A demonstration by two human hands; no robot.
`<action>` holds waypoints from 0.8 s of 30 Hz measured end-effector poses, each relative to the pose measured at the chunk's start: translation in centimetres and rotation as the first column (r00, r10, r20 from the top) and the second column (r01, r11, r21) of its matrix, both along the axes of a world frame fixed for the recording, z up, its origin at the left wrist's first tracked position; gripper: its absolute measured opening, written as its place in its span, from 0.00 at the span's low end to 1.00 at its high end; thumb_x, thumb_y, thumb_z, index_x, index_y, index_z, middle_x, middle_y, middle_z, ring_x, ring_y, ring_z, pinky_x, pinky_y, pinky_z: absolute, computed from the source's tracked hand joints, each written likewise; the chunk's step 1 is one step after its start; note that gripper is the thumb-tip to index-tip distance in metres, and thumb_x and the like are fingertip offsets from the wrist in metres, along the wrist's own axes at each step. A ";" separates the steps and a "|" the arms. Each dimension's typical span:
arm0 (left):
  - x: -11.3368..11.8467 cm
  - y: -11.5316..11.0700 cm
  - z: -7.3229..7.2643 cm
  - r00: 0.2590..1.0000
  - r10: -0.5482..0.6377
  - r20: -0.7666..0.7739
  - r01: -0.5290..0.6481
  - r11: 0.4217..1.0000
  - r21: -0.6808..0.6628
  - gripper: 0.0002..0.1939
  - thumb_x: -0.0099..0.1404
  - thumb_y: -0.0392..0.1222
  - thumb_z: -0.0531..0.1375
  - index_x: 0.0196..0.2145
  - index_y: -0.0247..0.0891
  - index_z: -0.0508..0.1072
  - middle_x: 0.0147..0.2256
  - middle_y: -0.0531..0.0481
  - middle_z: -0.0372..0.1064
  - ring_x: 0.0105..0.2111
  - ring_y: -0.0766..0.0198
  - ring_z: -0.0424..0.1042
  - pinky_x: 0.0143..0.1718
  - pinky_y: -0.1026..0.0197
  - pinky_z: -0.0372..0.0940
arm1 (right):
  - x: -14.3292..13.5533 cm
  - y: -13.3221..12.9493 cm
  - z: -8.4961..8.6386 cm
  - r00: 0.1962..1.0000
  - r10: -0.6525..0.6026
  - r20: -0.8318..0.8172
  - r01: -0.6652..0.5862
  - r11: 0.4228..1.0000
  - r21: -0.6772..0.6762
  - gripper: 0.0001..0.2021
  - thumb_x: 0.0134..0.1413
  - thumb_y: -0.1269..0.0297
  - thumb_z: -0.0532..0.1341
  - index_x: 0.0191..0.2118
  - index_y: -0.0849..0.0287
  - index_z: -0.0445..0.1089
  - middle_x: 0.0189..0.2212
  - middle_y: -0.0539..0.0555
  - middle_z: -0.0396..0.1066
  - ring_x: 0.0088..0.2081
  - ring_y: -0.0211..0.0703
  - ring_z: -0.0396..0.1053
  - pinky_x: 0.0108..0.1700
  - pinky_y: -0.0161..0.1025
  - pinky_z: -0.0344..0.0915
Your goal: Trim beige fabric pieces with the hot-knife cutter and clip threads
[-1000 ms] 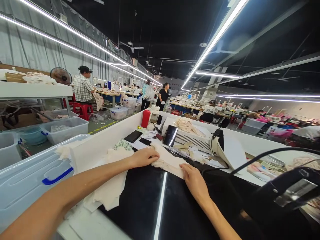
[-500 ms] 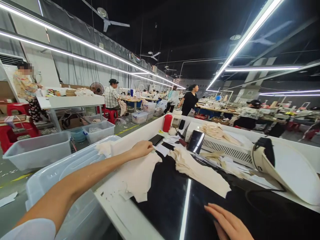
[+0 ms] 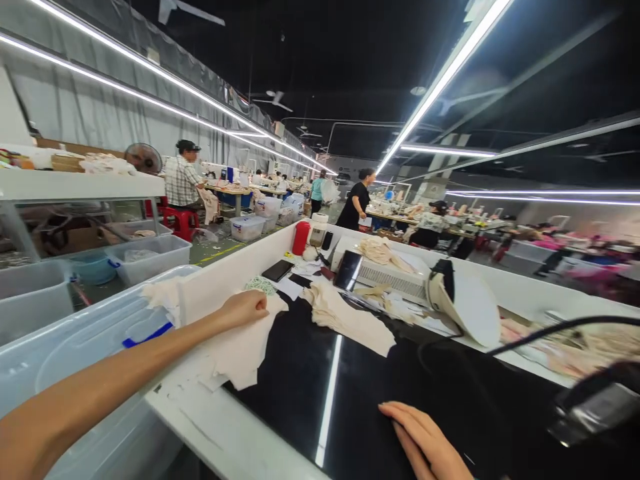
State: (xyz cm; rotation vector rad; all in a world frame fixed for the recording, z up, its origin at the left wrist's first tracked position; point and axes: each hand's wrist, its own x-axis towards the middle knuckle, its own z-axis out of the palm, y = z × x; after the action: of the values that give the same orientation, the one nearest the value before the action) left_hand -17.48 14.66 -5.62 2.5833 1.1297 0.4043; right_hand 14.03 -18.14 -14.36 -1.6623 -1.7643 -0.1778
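My left hand (image 3: 244, 311) is closed, fingers curled, over the left side of a cream fabric piece (image 3: 245, 347). Whatever its fingertips grip, if anything, is hidden. That fabric lies partly on the black tabletop (image 3: 300, 387) and partly on its white edge. My right hand (image 3: 425, 437) is held low at the near side of the black top, fingers stretched out and close together, with nothing in it. A stack of cream cut fabric pieces (image 3: 347, 317) rests farther back, between the hands. Just beyond my left hand are a green patterned patch (image 3: 259, 285) and a dark phone (image 3: 277, 270).
A white box-like device (image 3: 390, 273) with fabric on top stands at the back, near a white lamp-like shade (image 3: 473, 303). On the right a dark clamp-like object (image 3: 600, 400) hangs on a cable. Plastic bins (image 3: 145, 260) line the left; people work behind.
The view has swung right, bringing the cable and dark object into sight. My left hand has drawn back slightly, uncovering the green patch. My right hand stays outstretched.
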 end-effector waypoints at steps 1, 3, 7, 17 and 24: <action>-0.1 0.2 0.0 1.000 -0.010 0.015 0.010 1.000 -0.004 0.07 0.63 0.45 0.59 0.32 0.39 0.70 0.34 0.49 0.73 0.35 0.56 0.71 0.34 0.60 0.56 | -0.5 -0.2 0.5 0.999 -0.029 -0.020 0.029 1.000 0.001 0.14 0.68 0.60 0.58 0.54 0.45 0.77 0.50 0.54 0.80 0.50 0.49 0.80 0.53 0.42 0.79; -0.3 0.6 -0.1 0.999 -0.031 0.039 0.031 0.999 -0.018 0.08 0.62 0.46 0.57 0.31 0.40 0.70 0.33 0.49 0.73 0.35 0.56 0.71 0.33 0.61 0.55 | -1.8 -0.4 1.3 0.997 -0.057 -0.058 0.057 0.998 -0.006 0.13 0.69 0.59 0.57 0.52 0.46 0.77 0.48 0.55 0.80 0.49 0.48 0.80 0.53 0.42 0.79; -0.7 0.9 0.2 0.996 -0.051 0.070 0.056 0.996 -0.063 0.11 0.61 0.49 0.55 0.29 0.41 0.70 0.32 0.51 0.73 0.32 0.57 0.69 0.31 0.61 0.53 | -4.5 -0.6 2.9 0.994 -0.013 -0.106 0.005 0.997 -0.073 0.13 0.71 0.61 0.56 0.53 0.47 0.75 0.49 0.55 0.78 0.51 0.46 0.77 0.55 0.43 0.76; -1.3 0.6 2.6 0.964 0.097 0.248 -0.067 0.990 -0.128 0.15 0.64 0.54 0.50 0.33 0.40 0.67 0.26 0.57 0.64 0.32 0.63 0.62 0.34 0.67 0.54 | -8.3 -0.5 5.3 0.966 0.073 -0.248 -0.112 0.983 -0.145 0.13 0.72 0.65 0.54 0.54 0.49 0.74 0.49 0.55 0.77 0.51 0.45 0.74 0.56 0.44 0.72; 0.5 -6.3 5.4 0.911 -0.016 0.411 0.158 0.936 -0.314 0.21 0.66 0.61 0.53 0.41 0.40 0.73 0.40 0.54 0.74 0.44 0.56 0.68 0.45 0.64 0.59 | -11.1 1.4 6.9 0.707 0.012 -0.707 -0.106 0.990 -0.089 0.20 0.65 0.47 0.62 0.57 0.51 0.72 0.51 0.57 0.75 0.52 0.48 0.72 0.56 0.46 0.69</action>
State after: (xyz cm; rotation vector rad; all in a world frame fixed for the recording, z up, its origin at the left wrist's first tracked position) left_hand -17.02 8.34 -0.22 2.1086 0.8451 0.6249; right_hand 2.94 -16.75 -7.44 -1.4644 -1.2327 0.5559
